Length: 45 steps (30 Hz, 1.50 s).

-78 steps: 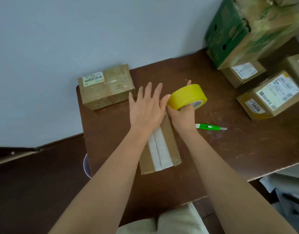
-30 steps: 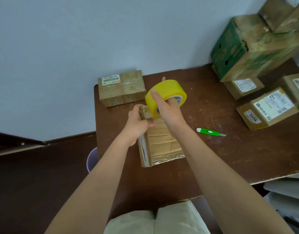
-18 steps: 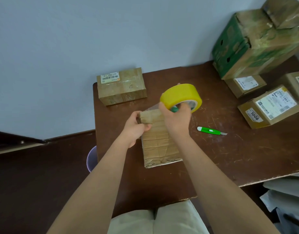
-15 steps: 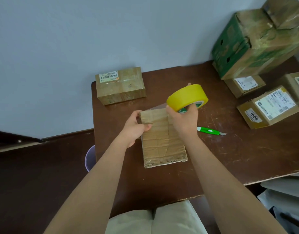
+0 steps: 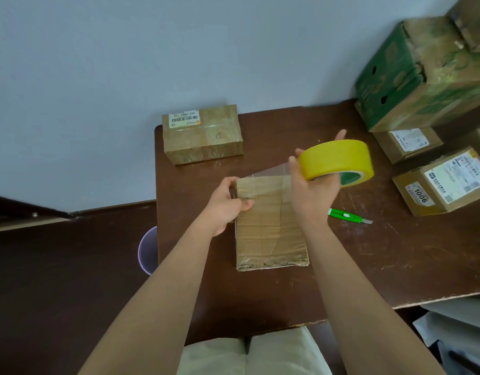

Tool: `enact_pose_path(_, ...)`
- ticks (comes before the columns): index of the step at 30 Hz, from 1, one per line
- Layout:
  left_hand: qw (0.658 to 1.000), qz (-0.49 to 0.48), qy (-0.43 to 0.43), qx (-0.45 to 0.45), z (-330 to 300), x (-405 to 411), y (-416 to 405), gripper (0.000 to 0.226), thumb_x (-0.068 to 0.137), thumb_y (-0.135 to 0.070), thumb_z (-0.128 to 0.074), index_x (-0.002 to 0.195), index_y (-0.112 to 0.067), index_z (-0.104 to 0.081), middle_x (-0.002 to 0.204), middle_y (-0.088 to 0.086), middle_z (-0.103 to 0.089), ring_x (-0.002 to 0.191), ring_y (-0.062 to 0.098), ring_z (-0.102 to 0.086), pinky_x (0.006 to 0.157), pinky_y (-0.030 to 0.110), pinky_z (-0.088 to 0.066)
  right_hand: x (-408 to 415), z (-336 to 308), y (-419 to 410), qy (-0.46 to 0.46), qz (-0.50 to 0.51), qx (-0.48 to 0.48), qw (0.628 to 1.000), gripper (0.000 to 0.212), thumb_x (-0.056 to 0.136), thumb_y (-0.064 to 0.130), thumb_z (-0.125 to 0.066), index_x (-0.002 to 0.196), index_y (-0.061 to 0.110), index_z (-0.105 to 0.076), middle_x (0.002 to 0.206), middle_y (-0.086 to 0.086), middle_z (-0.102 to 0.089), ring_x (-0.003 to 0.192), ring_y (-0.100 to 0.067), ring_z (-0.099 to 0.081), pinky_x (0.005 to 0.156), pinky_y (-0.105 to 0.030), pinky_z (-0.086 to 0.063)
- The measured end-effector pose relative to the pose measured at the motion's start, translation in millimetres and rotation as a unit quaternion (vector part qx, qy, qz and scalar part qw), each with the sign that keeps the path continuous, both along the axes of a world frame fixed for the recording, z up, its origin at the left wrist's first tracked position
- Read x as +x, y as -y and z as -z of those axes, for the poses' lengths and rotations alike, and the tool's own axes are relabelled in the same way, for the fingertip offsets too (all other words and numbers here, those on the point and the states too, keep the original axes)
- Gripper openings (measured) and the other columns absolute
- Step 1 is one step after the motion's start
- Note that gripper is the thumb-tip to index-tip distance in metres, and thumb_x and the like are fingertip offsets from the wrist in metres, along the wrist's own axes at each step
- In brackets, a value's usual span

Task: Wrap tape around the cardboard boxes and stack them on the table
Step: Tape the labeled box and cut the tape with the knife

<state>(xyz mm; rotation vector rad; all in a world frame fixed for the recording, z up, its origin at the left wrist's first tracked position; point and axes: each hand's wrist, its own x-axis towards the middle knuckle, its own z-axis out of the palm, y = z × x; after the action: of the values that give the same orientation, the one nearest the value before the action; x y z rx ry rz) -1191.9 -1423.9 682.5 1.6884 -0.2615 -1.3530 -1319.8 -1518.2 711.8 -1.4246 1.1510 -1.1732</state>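
Even soft daylight, faint shadows, sharp centre, wide-angle bending at edges.

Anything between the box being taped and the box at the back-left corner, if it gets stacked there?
Nothing visible. The strip of table between the box in hand and the back-left box is bare; the green cutter lies off to the right, outside that path.

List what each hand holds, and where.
Left hand: cardboard box, far left corner. Right hand: yellow tape roll, by its rim.
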Motion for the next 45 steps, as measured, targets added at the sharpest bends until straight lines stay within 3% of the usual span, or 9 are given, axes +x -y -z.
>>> enact_pose_path(8, 1.0, 0.013, 0.017, 0.017, 5, 3, 1, 0.052, 0.083, 0.001, -0.074, 0.12, -0.027, -0.052, 0.121, 0.002, -0.064, 0.11, 0.021, -0.064, 0.097, 0.042, -0.053, -21, -8, 17, 0.019, -0.037, 0.036, 0.999, 0.099, 0.09, 0.012, -0.074, 0.161, 0.018, -0.005, 0.088, 0.012, -0.056, 0.074, 0.006, -0.055, 0.096, -0.022, -0.047)
enact_pose_path(13, 0.999, 0.036, 0.016, 0.024, 0, 1, 3, 0.057, 0.086, 0.0, -0.066, 0.131, -0.027, -0.044, 0.123, 0.003, -0.061, 0.113, 0.022, -0.061, 0.096, 0.039, -0.051, -21, 2, 13, 0.008, -0.007, 0.023, 1.0, 0.099, 0.086, 0.002, -0.072, 0.16, 0.014, -0.007, 0.078, 0.015, -0.06, 0.07, 0.005, -0.059, 0.094, -0.024, -0.05)
enact_pose_path(18, 0.999, 0.001, 0.014, 0.034, -7, -7, 4, 0.046, 0.077, -0.032, -0.053, 0.122, -0.028, -0.047, 0.116, 0.002, -0.06, 0.106, 0.024, -0.058, 0.098, 0.05, -0.045, -25, 12, 11, 0.01, 0.021, 0.029, 0.999, 0.095, 0.088, 0.001, -0.07, 0.16, 0.01, -0.009, 0.076, 0.015, -0.054, 0.065, 0.007, -0.054, 0.08, -0.007, -0.044)
enact_pose_path(25, 0.987, 0.081, 0.137, 0.035, 6, -16, 5, 0.047, 0.1, -0.06, -0.025, 0.12, -0.019, -0.04, 0.113, -0.003, -0.052, 0.105, 0.012, -0.051, 0.099, 0.039, -0.044, -30, 15, 11, -0.004, 0.035, 0.041, 0.999, 0.094, 0.088, 0.003, -0.071, 0.16, 0.015, -0.011, 0.08, 0.013, -0.057, 0.066, 0.006, -0.055, 0.081, -0.011, -0.048)
enact_pose_path(31, 0.978, 0.095, 0.185, 0.024, 10, -19, 5, 0.046, 0.098, -0.057, -0.039, 0.117, -0.015, -0.039, 0.108, -0.001, -0.052, 0.098, 0.014, -0.052, 0.093, 0.039, -0.048, -32, 23, 15, -0.008, 0.038, 0.046, 0.998, 0.095, 0.088, 0.005, -0.071, 0.16, 0.018, -0.011, 0.086, 0.014, -0.06, 0.069, 0.0, -0.057, 0.086, -0.02, -0.052)
enact_pose_path(36, 0.965, 0.083, 0.245, 0.042, 13, -21, 10, 0.042, 0.097, -0.05, -0.051, 0.116, -0.012, -0.046, 0.109, 0.007, -0.059, 0.1, 0.024, -0.06, 0.08, 0.036, -0.051, -29, 31, 13, 0.011, 0.038, 0.052, 0.998, 0.096, 0.088, 0.006, -0.071, 0.16, 0.022, -0.01, 0.095, -0.009, -0.066, 0.075, -0.01, -0.06, 0.084, -0.017, -0.05)
enact_pose_path(39, 0.928, 0.124, 0.35, 0.031, 10, -27, 13, 0.045, 0.102, -0.038, -0.046, 0.136, -0.009, -0.043, 0.134, 0.007, -0.048, 0.111, 0.018, -0.052, 0.092, 0.028, -0.042, -27, 37, 13, 0.023, 0.046, 0.05, 0.997, 0.094, 0.088, 0.005, -0.071, 0.16, 0.02, -0.012, 0.084, 0.002, -0.063, 0.071, -0.008, -0.059, 0.082, -0.016, -0.049)
enact_pose_path(42, 0.84, 0.208, 0.498, 0.053, 4, -31, 21, 0.044, 0.104, -0.025, -0.042, 0.145, -0.009, -0.039, 0.141, 0.009, -0.042, 0.13, 0.026, -0.045, 0.118, 0.045, -0.024, -27, 41, 12, 0.035, 0.052, 0.052, 0.997, 0.095, 0.088, 0.005, -0.071, 0.16, 0.02, -0.012, 0.078, 0.006, -0.063, 0.07, -0.01, -0.06, 0.081, -0.02, -0.052)
enact_pose_path(45, 0.764, 0.289, 0.571, 0.079, 0, -36, 35, 0.047, 0.096, -0.014, -0.048, 0.143, -0.01, -0.043, 0.138, 0.01, -0.044, 0.137, 0.028, -0.037, 0.122, 0.049, -0.005, -26, 44, 12, 0.048, 0.056, 0.046, 0.996, 0.095, 0.088, 0.004, -0.071, 0.16, 0.02, -0.012, 0.079, 0.003, -0.063, 0.07, -0.011, -0.061, 0.082, -0.023, -0.052)
